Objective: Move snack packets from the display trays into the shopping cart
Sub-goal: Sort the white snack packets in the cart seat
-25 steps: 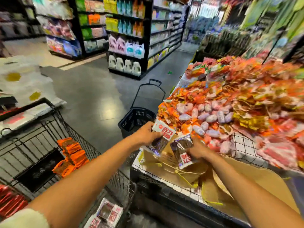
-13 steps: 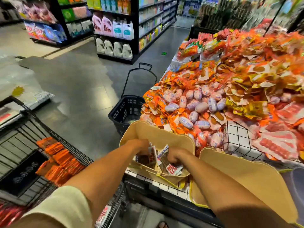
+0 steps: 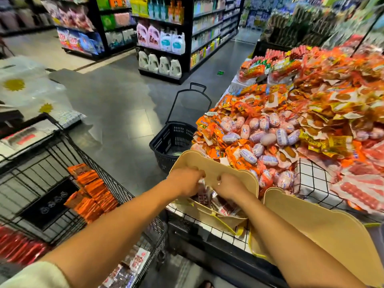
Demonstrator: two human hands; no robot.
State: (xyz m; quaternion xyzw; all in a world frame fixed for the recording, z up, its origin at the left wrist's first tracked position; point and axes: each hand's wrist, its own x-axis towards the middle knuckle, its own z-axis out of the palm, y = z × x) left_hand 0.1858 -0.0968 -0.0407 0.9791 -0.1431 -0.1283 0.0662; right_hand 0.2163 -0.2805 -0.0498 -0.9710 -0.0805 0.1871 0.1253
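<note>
Inside beige tray [image 3: 234, 169], left hand [image 3: 185, 181], right hand [image 3: 228, 189], both gripping snack packets [image 3: 204, 197]

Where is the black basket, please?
The black basket stands on the floor at centre of the head view, left of the snack pile, just beyond the beige tray.
</note>
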